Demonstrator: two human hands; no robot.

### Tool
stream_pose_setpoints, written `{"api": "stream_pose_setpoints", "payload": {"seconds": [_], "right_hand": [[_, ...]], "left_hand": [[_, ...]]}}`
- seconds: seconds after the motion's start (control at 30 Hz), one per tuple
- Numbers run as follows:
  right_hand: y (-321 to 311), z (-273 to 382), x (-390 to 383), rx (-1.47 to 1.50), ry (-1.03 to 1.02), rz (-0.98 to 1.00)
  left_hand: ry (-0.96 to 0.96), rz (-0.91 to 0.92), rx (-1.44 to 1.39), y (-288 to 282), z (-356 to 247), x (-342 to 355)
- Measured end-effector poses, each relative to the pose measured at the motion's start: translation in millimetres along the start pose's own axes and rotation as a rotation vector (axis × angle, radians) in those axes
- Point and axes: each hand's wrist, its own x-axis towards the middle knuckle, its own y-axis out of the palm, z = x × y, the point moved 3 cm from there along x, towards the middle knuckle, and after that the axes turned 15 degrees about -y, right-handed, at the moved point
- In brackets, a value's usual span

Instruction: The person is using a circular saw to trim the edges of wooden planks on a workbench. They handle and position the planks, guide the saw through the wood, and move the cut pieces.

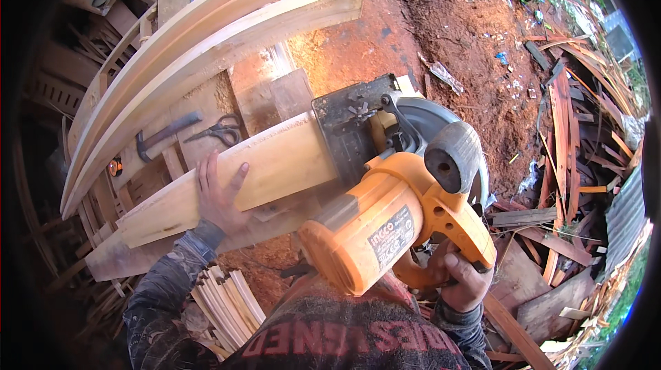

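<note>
My right hand (pixel 465 284) is wrapped round the rear handle of an orange circular saw (pixel 358 225). The saw's dark metal base plate (pixel 344 139) rests on the right end of a pale wooden board (pixel 286 163). Its grey blade guard (pixel 441 119) sits on the far right side of the tool; the cutting edge is hidden. My left hand (pixel 222 194) lies on the board nearer its left end, fingers stretched and thumb spread. Another dusty plank (pixel 113 260) lies under the board.
Long planks (pixel 227 50) extend across the upper left. A hammer (pixel 165 137) and dark-handled scissors (pixel 217 131) lie beyond the board. Thin wood strips (pixel 227 304) are stacked by my left arm. Scrap wood (pixel 564 156) and corrugated sheet (pixel 625 215) cover the right side; reddish sawdust (pixel 468 46) covers the ground.
</note>
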Motion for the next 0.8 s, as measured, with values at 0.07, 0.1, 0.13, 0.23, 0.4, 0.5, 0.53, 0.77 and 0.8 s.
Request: {"api": "stream_pose_setpoints", "payload": {"seconds": [0.07, 0.1, 0.13, 0.23, 0.4, 0.5, 0.53, 0.77, 0.8], "right_hand": [[5, 2, 3, 0.021, 0.018, -0.006], [7, 3, 5, 0.024, 0.015, -0.014], [9, 2, 6, 0.028, 0.012, -0.022], [13, 0, 10, 0.056, -0.006, -0.040], [16, -2, 15, 0.088, -0.024, -0.022], [18, -1, 17, 0.095, -0.019, -0.053], [17, -2, 17, 0.092, -0.008, -0.067], [24, 0, 24, 0.150, -0.031, -0.078], [23, 0, 25, 0.153, -0.029, -0.068]], "left_hand": [[-0.002, -0.002, -0.011, -1, -1, 0], [-0.008, 0.000, -0.023, -1, -1, 0], [-0.007, 0.001, -0.020, -1, -1, 0], [-0.008, 0.002, -0.033, 0, 0, 1], [-0.020, 0.019, -0.050, -5, -2, 1], [0.029, 0.006, -0.018, -7, -5, 3], [0.026, 0.006, -0.019, -7, -4, 3], [0.016, 0.022, -0.019, -7, -4, 3], [0.013, 0.026, -0.018, -6, -5, 2]]}}
